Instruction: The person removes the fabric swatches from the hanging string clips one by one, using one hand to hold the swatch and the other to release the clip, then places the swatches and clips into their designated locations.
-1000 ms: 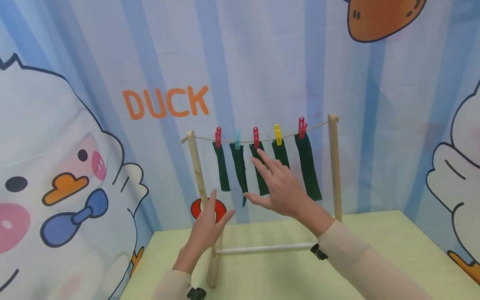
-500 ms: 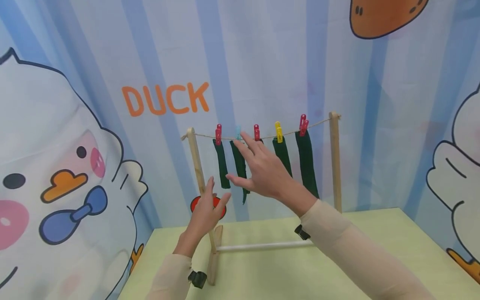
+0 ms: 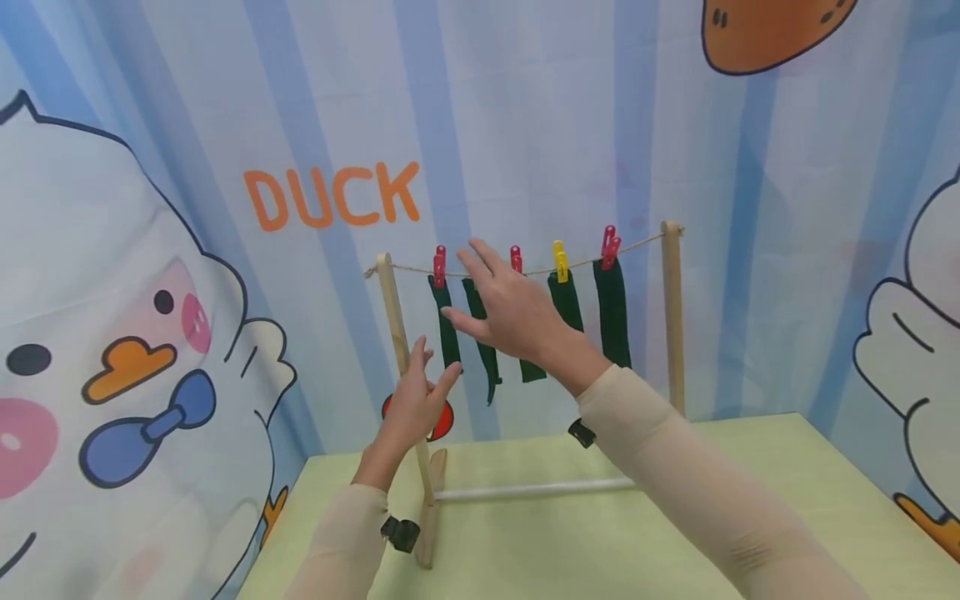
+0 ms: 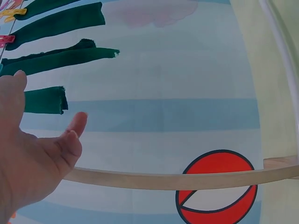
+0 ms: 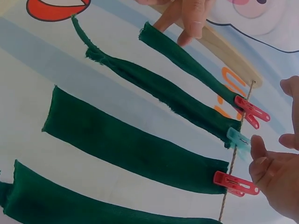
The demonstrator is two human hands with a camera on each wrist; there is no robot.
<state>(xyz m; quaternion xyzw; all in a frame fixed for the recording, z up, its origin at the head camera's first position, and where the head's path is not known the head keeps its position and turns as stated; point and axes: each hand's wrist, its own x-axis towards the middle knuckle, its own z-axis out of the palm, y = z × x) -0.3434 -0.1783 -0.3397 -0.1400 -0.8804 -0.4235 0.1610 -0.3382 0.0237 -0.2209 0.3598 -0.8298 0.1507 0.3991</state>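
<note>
Dark green cloth strips hang from a string (image 3: 637,246), held by clothespins. My right hand (image 3: 517,317) is raised in front of the second strip (image 3: 482,333) and the middle one (image 3: 534,369), fingers spread and holding nothing. In the right wrist view it is near the light blue clothespin (image 5: 237,136) and a red clothespin (image 5: 233,182). That blue clothespin is hidden behind my hand in the head view. Lower left, my left hand (image 3: 414,408) is held up with fingers extended, near the lower end of the leftmost strip (image 3: 447,333) and the left wooden post (image 3: 393,308).
A yellow clothespin (image 3: 560,262) and red clothespins at the right (image 3: 611,247) hold further strips. The right post (image 3: 673,325) and a white crossbar (image 3: 536,489) complete the frame, which stands on a pale yellow-green table (image 3: 720,467). Behind hangs a printed curtain (image 3: 525,125).
My right hand has moved left and up, from before the middle and yellow-pinned strips toward the blue clothespin. My left hand has risen slightly. The strips stay hanging.
</note>
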